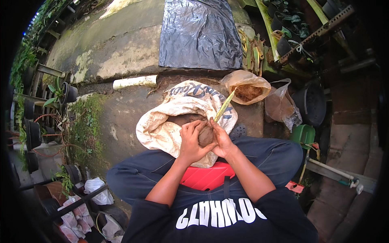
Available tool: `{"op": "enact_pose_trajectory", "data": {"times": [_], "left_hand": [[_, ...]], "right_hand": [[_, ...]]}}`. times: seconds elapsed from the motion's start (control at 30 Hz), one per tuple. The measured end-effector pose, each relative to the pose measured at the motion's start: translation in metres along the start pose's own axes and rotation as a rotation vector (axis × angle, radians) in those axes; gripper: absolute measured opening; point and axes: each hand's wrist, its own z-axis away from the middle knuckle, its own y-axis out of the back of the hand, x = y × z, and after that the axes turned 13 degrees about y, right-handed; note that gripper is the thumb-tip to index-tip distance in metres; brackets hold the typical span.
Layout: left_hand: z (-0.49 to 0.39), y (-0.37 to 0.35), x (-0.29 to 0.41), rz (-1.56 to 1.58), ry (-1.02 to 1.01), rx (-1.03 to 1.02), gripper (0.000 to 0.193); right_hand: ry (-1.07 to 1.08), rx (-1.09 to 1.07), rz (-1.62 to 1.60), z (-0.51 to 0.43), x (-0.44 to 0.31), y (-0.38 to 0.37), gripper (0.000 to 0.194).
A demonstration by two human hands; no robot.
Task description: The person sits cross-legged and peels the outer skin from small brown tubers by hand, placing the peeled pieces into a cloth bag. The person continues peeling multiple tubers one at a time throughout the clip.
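My left hand (pixel 193 140) curves over a rounded ball of brown, moist-looking soil (pixel 206 135). From the other side my right hand (pixel 222 139) cups the same ball, its fingers smeared with soil. A long pointed green leaf with pale edges (pixel 225 105) slants up past my right fingertips; its lower end is hidden there, so I cannot tell whether it is set in the ball. Beneath both hands lies a white woven sack (pixel 155 129) with its mouth rolled back and dark soil (pixel 183 119) inside.
Beyond the sack stand a plastic bag of brown fibre (pixel 247 92) and a clear bag of brown material (pixel 281 107). A black plastic sheet (pixel 200 36) covers part of the concrete. Potted plants (pixel 68 92) line the left; a green scoop (pixel 304 134) is by my right knee.
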Motion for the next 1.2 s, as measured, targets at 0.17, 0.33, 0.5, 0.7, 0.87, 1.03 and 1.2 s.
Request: {"op": "enact_pose_trajectory", "data": {"times": [0.17, 0.33, 0.5, 0.7, 0.87, 1.03, 1.2], "left_hand": [[-0.003, 0.002, 0.001, -0.122, -0.027, -0.100, 0.099], [0.004, -0.004, -0.006, -0.157, -0.008, -0.089, 0.097], [0.004, -0.008, 0.000, -0.057, 0.077, -0.074, 0.102], [0.003, -0.003, -0.006, 0.014, 0.082, -0.053, 0.095], [0.004, 0.000, -0.003, 0.075, 0.085, 0.028, 0.089], [0.004, -0.006, -0.004, 0.269, 0.036, 0.059, 0.077], [0.006, -0.007, 0.003, 0.242, 0.026, 0.044, 0.069]], "right_hand": [[-0.046, 0.045, 0.079, -0.011, -0.004, 0.015, 0.049], [0.045, 0.050, 0.246, -0.010, 0.007, 0.019, 0.033], [0.083, 0.128, 0.146, -0.004, -0.001, 0.004, 0.026], [0.140, 0.097, 0.001, -0.005, 0.000, 0.008, 0.035], [0.067, 0.081, 0.014, 0.007, 0.010, -0.010, 0.040], [0.044, -0.020, -0.028, 0.007, 0.017, -0.003, 0.040], [0.024, 0.024, -0.083, 0.003, 0.020, 0.004, 0.037]]}}
